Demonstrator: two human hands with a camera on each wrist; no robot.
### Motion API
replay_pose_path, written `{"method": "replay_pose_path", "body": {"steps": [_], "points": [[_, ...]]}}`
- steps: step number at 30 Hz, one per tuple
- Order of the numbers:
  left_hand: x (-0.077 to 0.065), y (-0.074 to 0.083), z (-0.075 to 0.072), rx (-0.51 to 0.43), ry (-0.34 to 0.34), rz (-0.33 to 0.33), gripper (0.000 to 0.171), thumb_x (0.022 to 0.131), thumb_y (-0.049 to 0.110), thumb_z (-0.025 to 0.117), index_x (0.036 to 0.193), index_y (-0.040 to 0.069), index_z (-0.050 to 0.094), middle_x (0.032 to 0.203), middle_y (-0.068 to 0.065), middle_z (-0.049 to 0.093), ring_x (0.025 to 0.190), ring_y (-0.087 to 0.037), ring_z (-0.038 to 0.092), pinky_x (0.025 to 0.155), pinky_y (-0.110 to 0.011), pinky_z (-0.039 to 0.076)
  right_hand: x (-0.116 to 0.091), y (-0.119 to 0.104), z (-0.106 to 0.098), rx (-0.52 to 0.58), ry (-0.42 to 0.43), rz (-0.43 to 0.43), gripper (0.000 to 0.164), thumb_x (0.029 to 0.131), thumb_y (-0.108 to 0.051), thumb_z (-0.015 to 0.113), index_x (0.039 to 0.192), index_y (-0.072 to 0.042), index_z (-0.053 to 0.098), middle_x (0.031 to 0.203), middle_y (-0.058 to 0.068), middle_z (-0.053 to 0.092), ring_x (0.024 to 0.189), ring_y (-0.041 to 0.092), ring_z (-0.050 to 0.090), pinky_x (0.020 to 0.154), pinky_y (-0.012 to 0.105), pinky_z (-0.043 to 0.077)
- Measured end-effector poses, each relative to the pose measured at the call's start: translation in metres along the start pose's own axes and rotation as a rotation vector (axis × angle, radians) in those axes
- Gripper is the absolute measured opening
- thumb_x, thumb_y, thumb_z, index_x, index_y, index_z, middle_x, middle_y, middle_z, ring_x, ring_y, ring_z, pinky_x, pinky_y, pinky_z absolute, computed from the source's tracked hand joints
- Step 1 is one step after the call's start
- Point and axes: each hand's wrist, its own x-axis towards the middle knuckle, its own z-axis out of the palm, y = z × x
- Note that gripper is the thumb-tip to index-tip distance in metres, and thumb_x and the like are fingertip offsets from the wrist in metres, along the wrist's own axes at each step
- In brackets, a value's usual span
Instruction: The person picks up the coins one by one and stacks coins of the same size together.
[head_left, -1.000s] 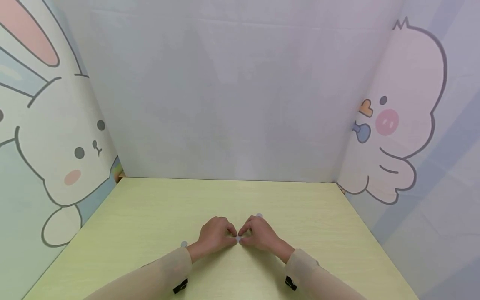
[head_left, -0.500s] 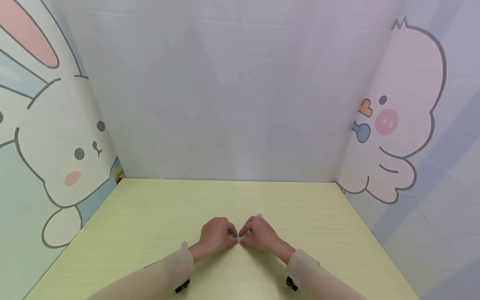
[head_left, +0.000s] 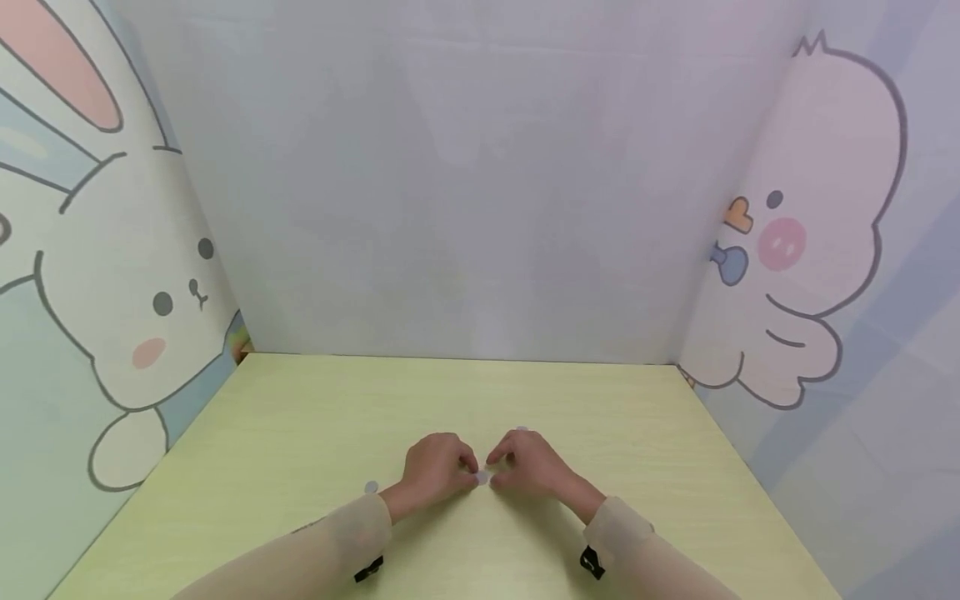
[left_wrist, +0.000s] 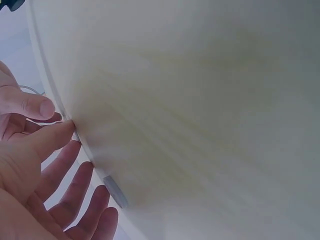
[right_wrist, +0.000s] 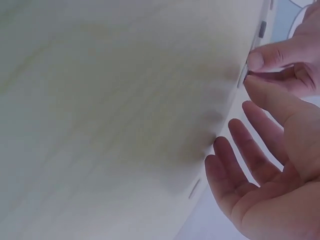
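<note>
A small flat grey disc lies on the table between my hands. My left hand reaches it from the left, its thumb and a finger pinching its edge. In the right wrist view that disc shows as a thin edge by the left fingertips. My right hand is just to the right, thumb and index finger spread, with a small gap to the disc. In the right wrist view my right hand has loosely bent, separated fingers and holds nothing.
A second grey disc lies beside my left wrist. A third disc is partly hidden behind my right hand. The pale wooden table ends at a plain backdrop, with cartoon-printed side panels.
My right hand has drawn back slightly to the right, letting go of the middle disc and uncovering more of it. My left hand stays nearly where it was.
</note>
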Motion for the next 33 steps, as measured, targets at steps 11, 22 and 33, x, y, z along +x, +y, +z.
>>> {"method": "replay_pose_path", "body": {"steps": [11, 22, 33], "points": [[-0.002, 0.004, -0.003, 0.003, -0.009, -0.023, 0.012, 0.082, 0.027, 0.093, 0.077, 0.024, 0.082, 0.080, 0.011, 0.070, 0.074, -0.006, 0.055, 0.063, -0.028, 0.044, -0.005, 0.025, -0.027, -0.025, 0.153, 0.057, 0.018, 0.084, -0.007, 0.086, 0.102, -0.011, 0.084, 0.103, -0.001, 0.074, 0.093, 0.022, 0.067, 0.082, 0.039, 0.057], [-0.004, 0.005, 0.000, 0.030, 0.014, -0.008, 0.011, 0.080, 0.026, 0.092, 0.076, 0.025, 0.082, 0.080, 0.011, 0.070, 0.073, -0.004, 0.054, 0.064, -0.026, 0.045, 0.002, 0.045, -0.034, -0.045, 0.183, 0.174, 0.025, 0.085, -0.008, 0.088, 0.109, -0.009, 0.082, 0.108, 0.005, 0.074, 0.097, 0.026, 0.068, 0.083, 0.043, 0.057], [-0.002, 0.003, 0.001, 0.038, 0.027, -0.001, 0.011, 0.081, 0.027, 0.092, 0.075, 0.026, 0.082, 0.079, 0.011, 0.069, 0.071, -0.003, 0.053, 0.062, -0.025, 0.043, 0.013, 0.054, -0.029, -0.028, 0.155, 0.206, 0.029, 0.083, -0.008, 0.091, 0.111, -0.007, 0.082, 0.106, 0.007, 0.073, 0.090, 0.021, 0.064, 0.081, 0.041, 0.055]]}}
